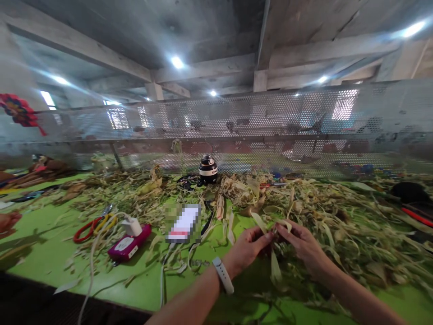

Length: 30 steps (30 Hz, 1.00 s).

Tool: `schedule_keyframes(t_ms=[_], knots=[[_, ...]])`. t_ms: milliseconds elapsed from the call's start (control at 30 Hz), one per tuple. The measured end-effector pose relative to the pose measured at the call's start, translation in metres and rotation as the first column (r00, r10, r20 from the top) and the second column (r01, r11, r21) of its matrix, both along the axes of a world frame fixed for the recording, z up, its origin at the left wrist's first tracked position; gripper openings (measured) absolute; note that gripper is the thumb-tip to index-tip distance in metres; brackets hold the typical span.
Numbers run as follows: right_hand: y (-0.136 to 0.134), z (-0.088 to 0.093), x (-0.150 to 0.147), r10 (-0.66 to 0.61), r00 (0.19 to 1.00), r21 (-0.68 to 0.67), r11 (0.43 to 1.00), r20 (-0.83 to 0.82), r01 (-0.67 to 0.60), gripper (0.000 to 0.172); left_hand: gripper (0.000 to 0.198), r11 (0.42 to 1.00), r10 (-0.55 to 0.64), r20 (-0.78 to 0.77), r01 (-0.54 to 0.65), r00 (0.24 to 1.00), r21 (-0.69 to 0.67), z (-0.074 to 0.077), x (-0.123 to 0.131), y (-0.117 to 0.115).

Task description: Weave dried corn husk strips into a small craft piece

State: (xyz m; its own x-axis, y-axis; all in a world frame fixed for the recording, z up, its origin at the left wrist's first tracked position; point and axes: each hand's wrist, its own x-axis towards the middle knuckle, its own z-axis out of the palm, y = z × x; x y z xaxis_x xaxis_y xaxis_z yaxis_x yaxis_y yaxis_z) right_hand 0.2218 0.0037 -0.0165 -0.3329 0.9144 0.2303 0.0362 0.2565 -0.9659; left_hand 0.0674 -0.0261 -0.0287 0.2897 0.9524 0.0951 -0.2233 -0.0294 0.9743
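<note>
Green table edge [115, 295] (near), hands [246, 247] [302, 243] pinching strips [275, 269]

Green-topped bench [40, 257]: red-and-yellow-handled metal scissors [95, 221] near magenta rectangular power box [130, 246], white cube adapter [132, 227] on top. Pale rectangular device [184, 223], blurred, to the right. Farther back: black rounded unit with cream band [208, 172]; grey perforated metal screen [237, 117] behind.
</note>
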Motion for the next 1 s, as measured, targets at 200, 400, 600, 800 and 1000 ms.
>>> schedule_keyframes(t_ms=[200, 400, 600, 800, 1000], knots=[[-0.001, -0.003, -0.001, -0.025, 1.0, 0.025, 0.999, 0.01, 0.025, 0.031, 0.044, 0.998, -0.067, -0.056, 0.067, 0.996, 0.002, -0.008, -0.002, 0.004], [0.002, -0.007, 0.001, -0.023, 0.999, -0.13, 0.991, -0.049, 0.016, 0.034, 0.042, 1.0, 0.005, -0.063, -0.003, 0.998, 0.028, -0.01, 0.0, 0.004], [0.001, -0.004, 0.003, -0.116, 0.981, -0.17, 0.981, -0.156, 0.089, 0.035, 0.049, 0.999, 0.015, -0.059, -0.013, 0.998, 0.037, -0.014, 0.001, 0.006], [0.008, 0.001, 0.007, -0.199, 0.936, -0.345, 0.934, -0.29, 0.092, 0.029, 0.048, 0.998, -0.055, -0.128, 0.055, 0.99, -0.008, -0.01, -0.001, 0.002], [0.024, 0.005, 0.022, -0.317, 0.866, -0.385, 0.909, -0.387, 0.161, 0.02, 0.037, 0.987, 0.149, 0.111, -0.142, 0.983, -0.072, -0.001, -0.008, 0.005]])
